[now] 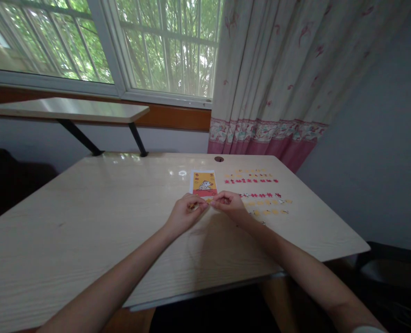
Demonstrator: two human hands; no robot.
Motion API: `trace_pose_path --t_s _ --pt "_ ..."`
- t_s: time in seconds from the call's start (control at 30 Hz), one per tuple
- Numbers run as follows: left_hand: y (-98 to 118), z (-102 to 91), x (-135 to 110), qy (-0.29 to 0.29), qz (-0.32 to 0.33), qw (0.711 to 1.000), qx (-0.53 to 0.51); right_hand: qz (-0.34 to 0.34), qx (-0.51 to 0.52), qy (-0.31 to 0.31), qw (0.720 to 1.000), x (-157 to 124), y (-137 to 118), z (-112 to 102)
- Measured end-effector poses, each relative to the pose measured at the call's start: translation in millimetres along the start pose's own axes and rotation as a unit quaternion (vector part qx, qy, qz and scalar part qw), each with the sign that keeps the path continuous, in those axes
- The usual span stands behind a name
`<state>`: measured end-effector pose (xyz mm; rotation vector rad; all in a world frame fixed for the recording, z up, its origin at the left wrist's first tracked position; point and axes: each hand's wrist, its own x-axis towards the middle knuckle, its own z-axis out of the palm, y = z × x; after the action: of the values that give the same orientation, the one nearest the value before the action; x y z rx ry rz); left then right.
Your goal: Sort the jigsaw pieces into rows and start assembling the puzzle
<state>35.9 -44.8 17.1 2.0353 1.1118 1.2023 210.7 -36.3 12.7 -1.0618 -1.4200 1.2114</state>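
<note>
My left hand [186,212] and my right hand [228,203] meet above the wooden table [87,222], fingers pinched together on small yellow puzzle pieces [208,200]. Just beyond them lies a small picture card [203,183] with a cartoon animal on yellow and red. To the right of the hands, several rows of little red, yellow and white puzzle pieces [257,194] lie sorted on the tabletop.
A cable hole [219,159] sits near the table's far edge. Behind the table are a window, a narrow shelf [66,110] on brackets and a patterned curtain [278,78]. A dark seat [393,273] stands at the lower right.
</note>
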Motion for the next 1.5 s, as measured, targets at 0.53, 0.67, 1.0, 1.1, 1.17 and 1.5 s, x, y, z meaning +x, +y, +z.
trace_pose_path --t_s 0.53,0.67,1.0,1.1,1.17,1.5 --pt "3.5 -2.0 6.2 -0.036 -0.181 0.954 -0.235 -0.304 -0.287 -0.033 0.908 -3.9 -7.6 -9.9" --pt "2.0 -2.6 6.3 -0.033 -0.196 0.953 -0.229 -0.334 -0.367 -0.041 0.867 -1.9 -2.3 -13.7" --pt "1.3 -7.4 12.5 0.026 -0.194 0.95 -0.241 -0.215 -0.598 -0.13 0.761 6.9 -9.6 -52.7" --pt "0.6 -6.9 11.9 0.026 -0.189 0.956 -0.224 -0.182 -0.612 -0.144 0.756 7.0 -7.1 -49.7" --pt "-0.1 -7.0 11.0 0.026 -0.19 0.958 -0.211 -0.167 -0.604 -0.15 0.765 7.2 -5.4 -46.5" --pt "-0.5 -7.7 10.2 0.018 -0.201 0.96 -0.194 -0.137 -0.484 -0.144 0.852 9.9 -0.1 -47.6"
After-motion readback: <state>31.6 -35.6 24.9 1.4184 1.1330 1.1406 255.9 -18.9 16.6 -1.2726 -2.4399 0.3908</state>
